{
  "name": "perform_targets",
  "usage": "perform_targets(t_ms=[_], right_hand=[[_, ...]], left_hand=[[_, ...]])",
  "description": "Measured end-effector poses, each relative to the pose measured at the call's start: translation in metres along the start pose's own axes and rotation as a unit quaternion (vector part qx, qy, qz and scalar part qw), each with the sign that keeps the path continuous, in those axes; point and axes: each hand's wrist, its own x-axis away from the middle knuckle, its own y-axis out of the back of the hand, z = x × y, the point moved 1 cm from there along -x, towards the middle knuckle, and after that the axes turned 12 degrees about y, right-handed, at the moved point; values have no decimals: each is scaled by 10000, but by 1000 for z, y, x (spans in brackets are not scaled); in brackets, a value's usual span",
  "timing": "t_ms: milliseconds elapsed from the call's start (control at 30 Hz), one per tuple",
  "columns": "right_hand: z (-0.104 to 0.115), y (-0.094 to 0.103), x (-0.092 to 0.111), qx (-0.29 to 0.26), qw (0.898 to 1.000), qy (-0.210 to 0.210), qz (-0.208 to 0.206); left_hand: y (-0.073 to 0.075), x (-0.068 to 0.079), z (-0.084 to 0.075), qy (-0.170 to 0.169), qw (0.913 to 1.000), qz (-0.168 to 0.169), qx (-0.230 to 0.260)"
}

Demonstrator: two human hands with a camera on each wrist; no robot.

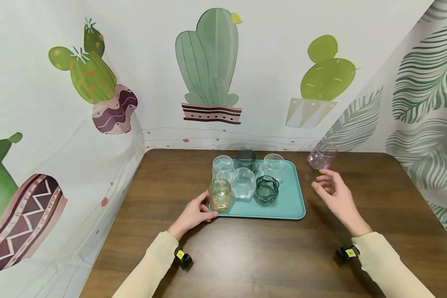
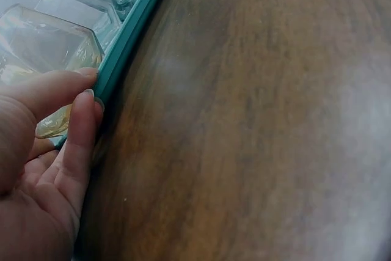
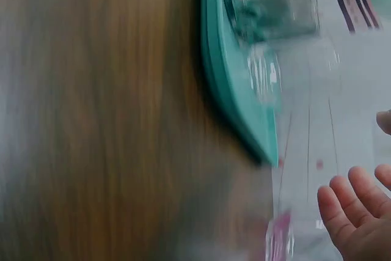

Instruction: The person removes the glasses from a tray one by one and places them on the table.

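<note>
My left hand [image 1: 194,213] pinches the front left corner of a teal tray [image 1: 287,209]; in the left wrist view the thumb [image 2: 67,87] lies on the rim and the fingers against its outer side. Close to that hand stands an amber glass [image 1: 220,196] on the tray. My right hand [image 1: 337,196] is held above the table, right of the tray, with loosely bent fingers and nothing in them. Just beyond its fingertips is a pink glass [image 1: 323,156] on the table, tilted in the head view. Whether the hand touches it is hard to tell.
Also on the tray are three clear glasses [image 1: 222,166], [image 1: 243,184], [image 1: 273,167], a dark grey glass [image 1: 246,159] and a dark green faceted glass [image 1: 266,191]. The brown wooden table [image 1: 242,256] ends at a cactus-printed cloth [image 1: 264,82].
</note>
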Motion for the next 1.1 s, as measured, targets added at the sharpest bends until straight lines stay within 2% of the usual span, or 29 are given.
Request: perform_targets(t_ms=[233,367,500,567,633,833,1100], right_hand=[[21,-31,-1,-210,9956,551,732],[26,-47,-2,-208,9920,521,1128],[29,-59,-1,-232,9884,370,1456],[29,-64,-1,-245,9872,337,1541],[29,-67,0,-229,9863,299,1607],[29,-75,4,-196,9842,182,1750],[32,-82,2,-197,9830,128,1819]], left_hand=[[-2,3,2,54,9999,-86,4],[0,3,1,75,9999,-129,-79],[4,5,-1,-27,9974,-436,-566],[5,5,-1,-99,9948,-630,-798],[5,6,-1,-143,9943,-687,-805],[0,5,0,-319,9972,-603,-318],[-3,5,-2,-536,9972,-504,-156]])
